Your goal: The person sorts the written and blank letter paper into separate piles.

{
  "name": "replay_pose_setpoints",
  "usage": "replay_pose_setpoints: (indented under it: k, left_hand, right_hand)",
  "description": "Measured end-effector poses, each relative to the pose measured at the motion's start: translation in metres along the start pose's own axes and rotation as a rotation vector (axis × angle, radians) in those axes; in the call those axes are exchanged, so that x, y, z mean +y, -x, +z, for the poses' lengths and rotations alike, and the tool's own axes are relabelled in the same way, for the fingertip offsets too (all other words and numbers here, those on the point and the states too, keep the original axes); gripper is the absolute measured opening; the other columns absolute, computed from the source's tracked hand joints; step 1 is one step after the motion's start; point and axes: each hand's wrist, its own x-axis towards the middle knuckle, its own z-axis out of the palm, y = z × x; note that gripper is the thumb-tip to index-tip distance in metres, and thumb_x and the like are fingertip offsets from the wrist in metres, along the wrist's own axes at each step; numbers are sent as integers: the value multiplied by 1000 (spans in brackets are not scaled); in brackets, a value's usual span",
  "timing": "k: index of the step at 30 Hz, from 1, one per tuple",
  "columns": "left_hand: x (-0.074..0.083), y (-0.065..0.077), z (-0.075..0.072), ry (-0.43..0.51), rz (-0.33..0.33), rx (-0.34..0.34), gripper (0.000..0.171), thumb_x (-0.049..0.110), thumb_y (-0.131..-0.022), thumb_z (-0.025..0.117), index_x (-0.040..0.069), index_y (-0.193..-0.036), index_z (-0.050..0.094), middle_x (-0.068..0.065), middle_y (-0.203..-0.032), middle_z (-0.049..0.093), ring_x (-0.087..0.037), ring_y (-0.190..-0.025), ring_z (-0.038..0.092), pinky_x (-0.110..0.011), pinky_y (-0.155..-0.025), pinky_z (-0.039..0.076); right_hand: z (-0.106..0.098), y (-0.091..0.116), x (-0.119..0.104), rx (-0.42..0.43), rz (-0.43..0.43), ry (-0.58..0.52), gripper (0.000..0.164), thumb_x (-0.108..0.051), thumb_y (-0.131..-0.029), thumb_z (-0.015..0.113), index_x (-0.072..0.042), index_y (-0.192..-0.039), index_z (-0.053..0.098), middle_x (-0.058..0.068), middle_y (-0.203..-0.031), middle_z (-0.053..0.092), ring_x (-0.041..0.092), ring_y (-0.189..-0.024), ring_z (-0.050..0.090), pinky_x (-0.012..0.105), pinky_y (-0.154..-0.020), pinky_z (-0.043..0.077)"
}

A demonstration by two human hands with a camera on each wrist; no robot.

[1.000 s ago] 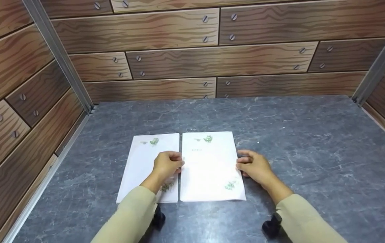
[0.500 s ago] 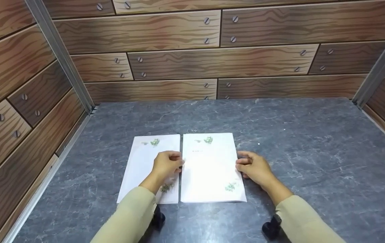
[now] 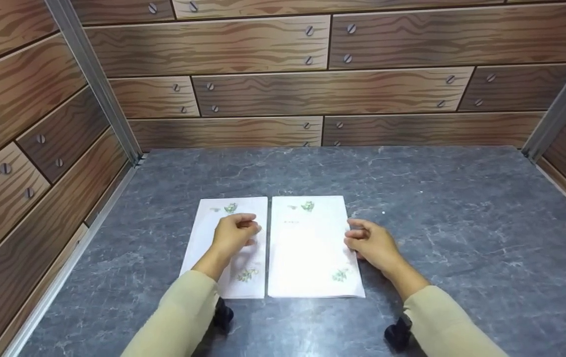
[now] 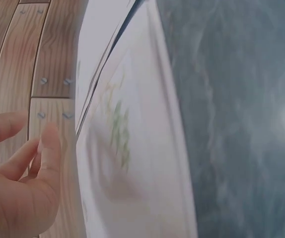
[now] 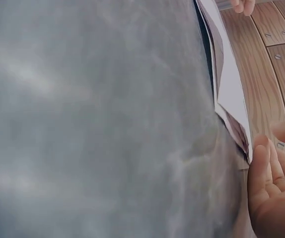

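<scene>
Two stacks of white paper with small green leaf prints lie side by side, a narrow gap between them. Above the left stack (image 3: 208,223) is my left hand (image 3: 231,235), its fingers loosely bent and nothing between thumb and fingers. The left wrist view shows that hand (image 4: 23,188) beside the paper (image 4: 147,163), with a blurred shadow on the sheet. At the right edge of the right stack (image 3: 308,253) is my right hand (image 3: 374,245), fingertips right at the edge. In the right wrist view, layered paper (image 5: 234,99) ends in a corner close to the right hand's relaxed fingers (image 5: 261,158).
Both stacks lie on a dark grey marbled table (image 3: 461,223). Wood-patterned walls (image 3: 258,91) stand at the back and sides, with metal posts (image 3: 99,84) at the corners. A tiny white speck (image 3: 383,212) lies right of the paper. Black devices (image 3: 398,333) are strapped at the wrists.
My left hand has left the gap between the stacks and moved left and slightly up, over the left stack. The right hand has stayed at the right stack's edge. Both stacks lie as before.
</scene>
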Motion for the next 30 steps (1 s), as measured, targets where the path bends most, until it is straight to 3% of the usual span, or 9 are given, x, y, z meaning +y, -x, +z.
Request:
replay_pose_setpoints:
  k: [8, 19, 30]
  left_hand:
    - [2, -4, -21, 8, 32, 41, 40, 6, -87, 68, -6, -124, 59, -14, -102, 64, -24, -92, 63, -31, -73, 56]
    - [-3, -3, -50, -12, 50, 66, 55, 21, -85, 73, 1, -132, 54, -17, -118, 61, -29, -109, 57, -41, -89, 50]
    - [-9, -1, -75, 32, 62, -5, 75, 26, -84, 74, 4, -145, 37, -19, -136, 48, -32, -124, 45, -42, -102, 38]
  right_hand:
    - [8, -2, -16, -13, -3, -34, 50, -9, -88, 67, -2, -135, 51, 13, -109, 65, 18, -79, 63, 27, -60, 52]
    - [27, -5, -35, -14, -36, -53, 68, -17, -86, 72, -7, -145, 38, 16, -124, 57, 28, -103, 58, 37, -82, 51]
    - [52, -3, -50, -24, -112, -33, 84, -23, -83, 76, -7, -149, 28, 20, -138, 46, 36, -120, 48, 46, -93, 46]
